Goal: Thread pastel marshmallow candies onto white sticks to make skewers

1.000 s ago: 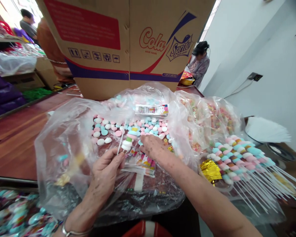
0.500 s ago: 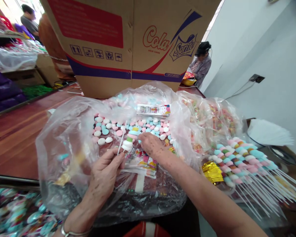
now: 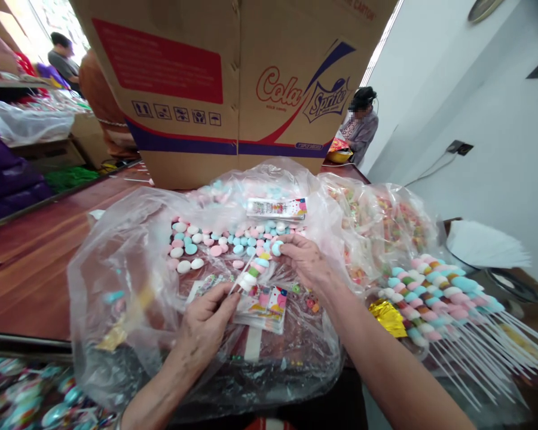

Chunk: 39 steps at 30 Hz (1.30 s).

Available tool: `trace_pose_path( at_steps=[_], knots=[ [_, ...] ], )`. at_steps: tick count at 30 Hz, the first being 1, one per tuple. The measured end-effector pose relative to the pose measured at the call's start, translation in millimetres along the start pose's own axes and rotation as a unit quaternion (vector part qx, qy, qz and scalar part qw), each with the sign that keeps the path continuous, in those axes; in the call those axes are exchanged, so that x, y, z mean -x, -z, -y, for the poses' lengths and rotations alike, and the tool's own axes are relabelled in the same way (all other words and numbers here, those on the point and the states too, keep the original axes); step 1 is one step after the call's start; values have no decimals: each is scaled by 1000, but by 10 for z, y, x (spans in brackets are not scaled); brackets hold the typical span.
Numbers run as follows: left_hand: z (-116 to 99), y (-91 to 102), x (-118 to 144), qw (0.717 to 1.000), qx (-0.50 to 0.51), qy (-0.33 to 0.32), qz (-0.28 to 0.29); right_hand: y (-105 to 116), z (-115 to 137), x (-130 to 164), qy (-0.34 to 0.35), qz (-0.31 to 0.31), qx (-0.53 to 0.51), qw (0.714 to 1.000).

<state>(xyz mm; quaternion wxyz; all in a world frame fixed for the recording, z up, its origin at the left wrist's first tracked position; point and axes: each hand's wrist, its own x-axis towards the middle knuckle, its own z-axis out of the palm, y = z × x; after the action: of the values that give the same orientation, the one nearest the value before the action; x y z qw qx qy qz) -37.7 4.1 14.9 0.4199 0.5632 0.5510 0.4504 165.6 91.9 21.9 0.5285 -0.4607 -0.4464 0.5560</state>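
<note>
My left hand [image 3: 210, 319] pinches white sticks [image 3: 238, 278] near their lower ends. One carries a short stack of white, green, blue and yellow pieces, a marshmallow skewer [image 3: 254, 273], tilted up to the right. Between thumb and fingertips, my right hand [image 3: 303, 258] holds a light-blue marshmallow [image 3: 277, 248] close to the skewer's upper end. Whether the two touch I cannot tell. Loose pink, white and blue marshmallows [image 3: 190, 248] lie just beyond on the table, inside a clear plastic bag [image 3: 130, 239]. Printed wrappers [image 3: 269, 310] lie beneath the skewer.
A big carton [image 3: 183, 77] stands at the back. To the right are finished marshmallow skewers [image 3: 443, 298], a gold foil piece [image 3: 388, 318] and bagged orange-green candies [image 3: 385, 221]. More printed wrappers [image 3: 275, 208] sit on the plastic. Another person [image 3: 361, 128] is at the far right.
My right hand has drawn back to the right and up from the marshmallows, now showing a blue one in its fingertips. My left hand has shifted right with the skewer.
</note>
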Motion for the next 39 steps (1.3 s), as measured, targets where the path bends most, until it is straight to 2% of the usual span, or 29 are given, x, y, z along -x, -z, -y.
trace_pose_path(
  at_steps=[2,5,17,23,27,32,39],
  knots=[
    [13,-31,-4,1000,-15,-6,22,56,72,93,-28,6,-103,994],
    [32,-85,-8,999,-27,-9,41,91,122,201,-37,1,-154,987],
    [-11,-149,-17,997,-40,-14,57,102,112,265,-21,2,-168,986],
    [20,-137,-41,998,-38,-1,53,76,52,272,1,-26,-123,992],
    [75,-105,-80,998,-29,-17,58,82,8,311,42,-50,-20,998],
    [163,-91,-119,998,-10,-20,65,116,-25,382,104,-51,124,986],
    [90,-196,-85,997,7,-10,82,72,-33,455,130,-66,173,974]
  ],
)
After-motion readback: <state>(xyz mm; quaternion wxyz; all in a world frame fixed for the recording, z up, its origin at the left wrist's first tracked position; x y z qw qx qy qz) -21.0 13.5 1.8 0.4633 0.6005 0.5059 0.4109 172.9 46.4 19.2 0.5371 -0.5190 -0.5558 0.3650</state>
